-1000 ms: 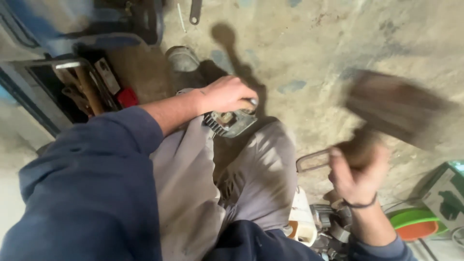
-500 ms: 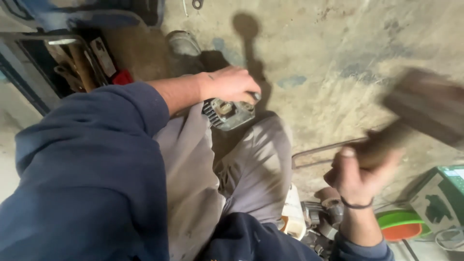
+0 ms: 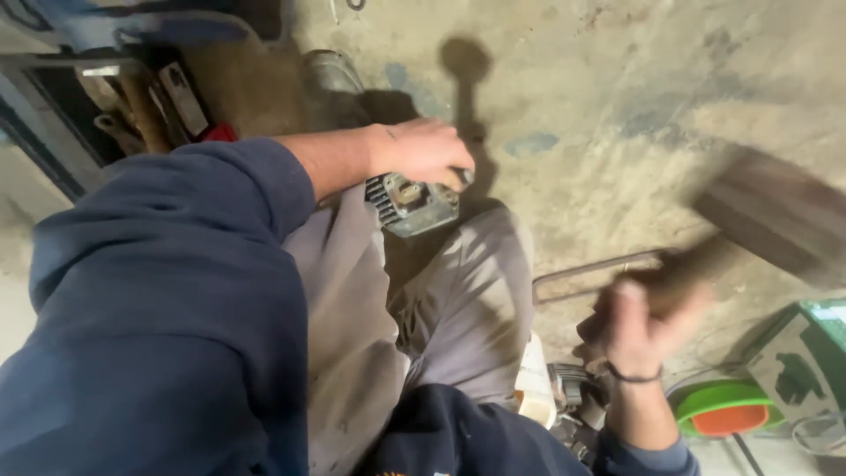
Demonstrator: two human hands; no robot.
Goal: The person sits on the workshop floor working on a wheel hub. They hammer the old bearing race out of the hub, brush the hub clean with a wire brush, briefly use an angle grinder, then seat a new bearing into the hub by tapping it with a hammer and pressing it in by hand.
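Note:
My left hand (image 3: 423, 152) grips a grey finned metal engine part (image 3: 411, 204) and holds it down on the concrete floor between my knees. My right hand (image 3: 641, 324) is closed around the wooden handle of a heavy hammer (image 3: 768, 220), whose dark blocky head is raised and blurred at the right. The hammer's shadow falls on the floor just above the left hand. My grey trousers and dark blue sleeve fill the lower left.
A thin metal rod (image 3: 592, 271) lies on the floor by my right knee. A green and orange round object (image 3: 724, 407) and a green box (image 3: 806, 366) sit at the lower right. Rusty tools (image 3: 145, 110) lie in a dark tray at the upper left.
The hammer has swung in my right hand, its head staying high at the right and blurring. My left hand keeps holding the engine part in the same place.

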